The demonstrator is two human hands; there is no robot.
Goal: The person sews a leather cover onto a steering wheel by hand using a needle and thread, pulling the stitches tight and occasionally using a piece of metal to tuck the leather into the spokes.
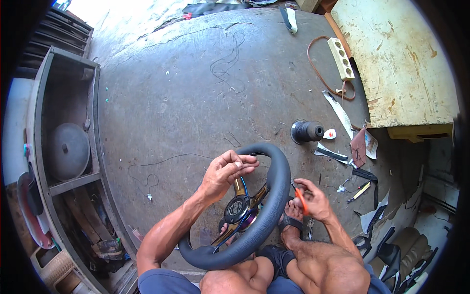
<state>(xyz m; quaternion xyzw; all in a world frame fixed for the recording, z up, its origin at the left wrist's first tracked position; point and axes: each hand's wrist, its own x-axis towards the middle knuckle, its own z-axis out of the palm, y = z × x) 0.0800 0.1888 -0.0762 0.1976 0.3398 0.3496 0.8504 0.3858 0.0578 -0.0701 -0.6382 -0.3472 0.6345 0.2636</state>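
The steering wheel [280, 181] leans at a tilt over the person's lap, between both hands. The left hand [221, 174] is at its upper rim, thumb and fingertips drawn together; whether that grip holds a thread I cannot tell. The right hand [317, 202] has its grip closed around orange-handled scissors [300, 201], tips near the wheel's right side and close to a foot [293, 211]. A slip there could nick the dark cover or the skin, likeliest if the wheel rolls on such uneven support. The fine thread [191, 155] trailing loose across the floor [147, 108] might snag or knot, and a hard tug could snap it.
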